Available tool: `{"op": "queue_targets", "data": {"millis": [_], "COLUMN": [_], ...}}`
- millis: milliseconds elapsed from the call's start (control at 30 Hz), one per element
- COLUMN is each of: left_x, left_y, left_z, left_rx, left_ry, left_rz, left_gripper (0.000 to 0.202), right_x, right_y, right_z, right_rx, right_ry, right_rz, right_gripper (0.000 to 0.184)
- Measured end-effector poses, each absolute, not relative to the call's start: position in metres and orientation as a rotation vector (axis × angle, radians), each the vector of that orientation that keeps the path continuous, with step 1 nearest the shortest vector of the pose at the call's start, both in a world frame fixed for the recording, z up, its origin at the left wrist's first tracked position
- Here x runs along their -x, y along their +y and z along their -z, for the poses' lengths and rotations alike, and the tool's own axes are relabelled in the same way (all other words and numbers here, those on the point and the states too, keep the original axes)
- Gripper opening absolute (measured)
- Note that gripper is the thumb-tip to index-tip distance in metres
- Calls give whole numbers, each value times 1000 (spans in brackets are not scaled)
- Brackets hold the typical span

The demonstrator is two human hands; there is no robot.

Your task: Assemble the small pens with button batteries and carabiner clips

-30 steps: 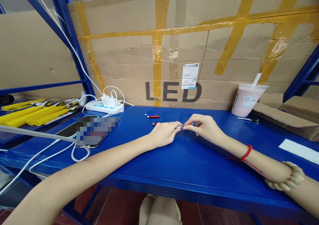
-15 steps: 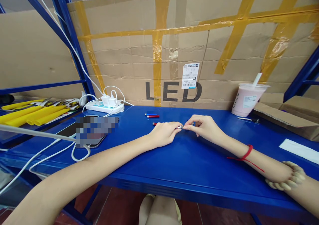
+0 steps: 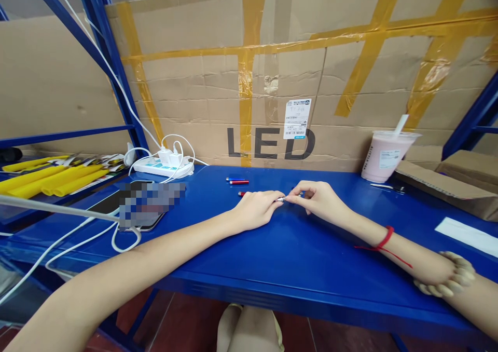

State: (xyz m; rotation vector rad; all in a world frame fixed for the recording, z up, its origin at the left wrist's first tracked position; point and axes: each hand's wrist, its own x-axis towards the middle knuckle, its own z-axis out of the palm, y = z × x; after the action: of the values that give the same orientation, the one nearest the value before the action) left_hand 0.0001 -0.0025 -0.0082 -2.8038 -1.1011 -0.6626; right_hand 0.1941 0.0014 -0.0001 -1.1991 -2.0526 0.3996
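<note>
My left hand (image 3: 257,208) rests on the blue table (image 3: 295,258), fingers curled around a small object with a silver metal tip (image 3: 280,199) that pokes out toward the right. My right hand (image 3: 318,199) meets it, thumb and forefinger pinched on that silver tip. Most of the object is hidden inside my left hand. A red end (image 3: 241,193) shows just behind my left hand. A blue and a red lighter-like stick (image 3: 237,181) lie farther back on the table.
A pink drink cup with a straw (image 3: 386,154) stands at the back right beside cardboard boxes (image 3: 447,183). A phone (image 3: 132,206), white cables and a power strip (image 3: 163,167) lie at left. Yellow tubes (image 3: 46,178) sit on the left shelf. A taped cardboard wall (image 3: 272,71) closes the back.
</note>
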Motion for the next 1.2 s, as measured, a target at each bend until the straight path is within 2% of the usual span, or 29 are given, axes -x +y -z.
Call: {"op": "queue_targets", "data": {"millis": [1200], "left_x": [-2], "left_y": [-7], "left_z": [4], "left_rx": [2751], "left_ry": [-1213], "left_rz": [540], "left_gripper": [27], "right_x": [-192], "right_y": [0], "right_z": [2], "right_rx": [1230], "right_ry": [-2081], "right_rz": [-363], "right_gripper": [33]}}
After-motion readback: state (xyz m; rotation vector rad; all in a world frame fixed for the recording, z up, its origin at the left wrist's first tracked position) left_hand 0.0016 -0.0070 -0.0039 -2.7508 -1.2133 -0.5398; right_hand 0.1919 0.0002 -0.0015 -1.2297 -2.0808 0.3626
